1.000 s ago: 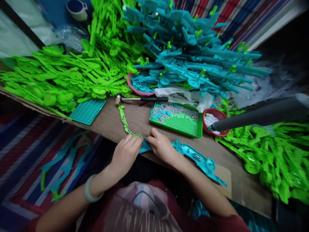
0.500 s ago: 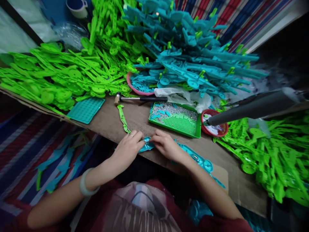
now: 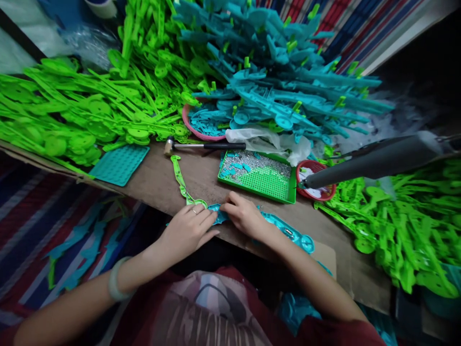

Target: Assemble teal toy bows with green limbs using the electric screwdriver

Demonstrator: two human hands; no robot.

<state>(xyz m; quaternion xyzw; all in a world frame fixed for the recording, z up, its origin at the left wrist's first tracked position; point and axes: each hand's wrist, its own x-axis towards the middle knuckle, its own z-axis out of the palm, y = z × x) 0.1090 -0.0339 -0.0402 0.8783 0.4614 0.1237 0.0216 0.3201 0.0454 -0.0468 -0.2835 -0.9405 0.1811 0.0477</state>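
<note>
A blue plastic part [image 3: 220, 217] lies at the near edge of the table between my hands, partly covered by their fingers. My left hand [image 3: 189, 225] rests flat over its left end, fingers stretched out and thumb apart. Just beyond those fingertips is a long, thin green plastic part [image 3: 182, 181]. My right hand [image 3: 245, 217] has its fingers bent together in a pinch at the right of the blue part; whatever sits between the fingertips is hidden. Another blue part [image 3: 288, 230], with a small metal piece in it, lies beside my right wrist.
A green tray [image 3: 268, 187] holds small metal bits and blue pieces. Behind it are a hammer [image 3: 205, 145] and a plastic bag [image 3: 262, 139]. A red basket [image 3: 326, 190] stands under a dark arm [image 3: 374, 161]. Green parts [image 3: 82, 108] and blue parts [image 3: 277, 72] are heaped around.
My left hand has shifted left and flattened, its thumb coming off the blue part towards me. My right hand stays bent at that part. The whole view has slid slightly.
</note>
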